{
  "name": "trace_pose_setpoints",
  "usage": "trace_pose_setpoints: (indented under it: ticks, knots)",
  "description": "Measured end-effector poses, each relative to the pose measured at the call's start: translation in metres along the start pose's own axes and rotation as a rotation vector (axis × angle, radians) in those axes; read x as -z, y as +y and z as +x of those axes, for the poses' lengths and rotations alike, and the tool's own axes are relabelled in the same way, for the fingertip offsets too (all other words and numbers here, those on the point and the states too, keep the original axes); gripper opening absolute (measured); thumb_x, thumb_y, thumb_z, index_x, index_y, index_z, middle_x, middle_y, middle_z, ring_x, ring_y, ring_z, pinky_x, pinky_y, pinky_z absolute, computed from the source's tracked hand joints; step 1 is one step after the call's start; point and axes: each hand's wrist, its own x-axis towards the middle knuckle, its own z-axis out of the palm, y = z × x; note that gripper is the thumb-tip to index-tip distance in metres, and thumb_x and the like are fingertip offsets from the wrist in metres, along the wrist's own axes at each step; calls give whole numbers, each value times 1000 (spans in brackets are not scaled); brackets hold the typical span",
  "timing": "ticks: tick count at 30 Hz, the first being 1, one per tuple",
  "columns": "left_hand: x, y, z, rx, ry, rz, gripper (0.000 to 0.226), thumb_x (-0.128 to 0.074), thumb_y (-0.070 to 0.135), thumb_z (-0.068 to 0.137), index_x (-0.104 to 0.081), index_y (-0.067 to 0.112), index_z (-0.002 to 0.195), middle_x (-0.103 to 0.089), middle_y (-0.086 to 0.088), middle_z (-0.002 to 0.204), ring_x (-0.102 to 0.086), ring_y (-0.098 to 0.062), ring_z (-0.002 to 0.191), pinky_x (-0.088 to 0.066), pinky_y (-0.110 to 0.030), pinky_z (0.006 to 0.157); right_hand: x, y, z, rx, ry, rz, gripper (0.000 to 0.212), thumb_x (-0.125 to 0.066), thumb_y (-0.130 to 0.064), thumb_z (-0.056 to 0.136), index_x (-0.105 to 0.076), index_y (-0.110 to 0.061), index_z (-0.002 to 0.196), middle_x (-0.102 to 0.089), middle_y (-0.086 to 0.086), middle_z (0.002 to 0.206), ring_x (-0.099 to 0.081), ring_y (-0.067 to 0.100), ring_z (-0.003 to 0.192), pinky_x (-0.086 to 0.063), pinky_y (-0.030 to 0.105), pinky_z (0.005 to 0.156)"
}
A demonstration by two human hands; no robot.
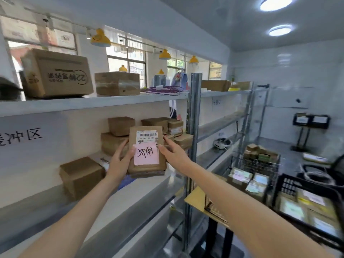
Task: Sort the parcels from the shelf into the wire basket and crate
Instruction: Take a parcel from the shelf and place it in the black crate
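Note:
A flat brown parcel (147,169) with a barcode label and a pink handwritten note is held upright in front of the middle shelf (141,185). My left hand (120,161) grips its left edge, thumb on the front. My right hand (172,150) holds its right edge with fingers curled behind it. More brown parcels (121,125) are stacked on the shelf behind, and one box (81,175) sits to the left. A wire basket (258,165) holding parcels stands at the right, with a black crate (290,185) of labelled parcels beside it.
The top shelf carries two larger cartons (55,74), (117,83) and purple cables. A metal shelf upright (193,118) stands just right of my hands. A yellow-topped stand (195,199) sits under the basket. A black chair (327,172) and a scale stand (310,121) are at far right.

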Motion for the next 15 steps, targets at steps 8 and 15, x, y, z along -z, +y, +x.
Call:
trace_pose_setpoints:
  ticks: [8, 15]
  knots:
    - [-194, -35, 22, 56, -199, 23, 50, -61, 34, 100, -44, 34, 147, -69, -6, 118, -68, -16, 92, -55, -29, 68, 170, 83, -16, -99, 136, -152, 57, -52, -40, 104, -31, -31, 156, -51, -1, 149, -47, 19, 136, -39, 32, 106]
    - [-397, -71, 19, 118, -430, 40, 47, -57, 43, 100, -40, 44, 144, -66, 3, 109, -69, -17, 92, -56, -34, 67, 344, 172, -48, -221, 313, -233, 66, -55, -44, 102, -26, -29, 159, -50, -3, 149, -51, 16, 130, -42, 41, 112]
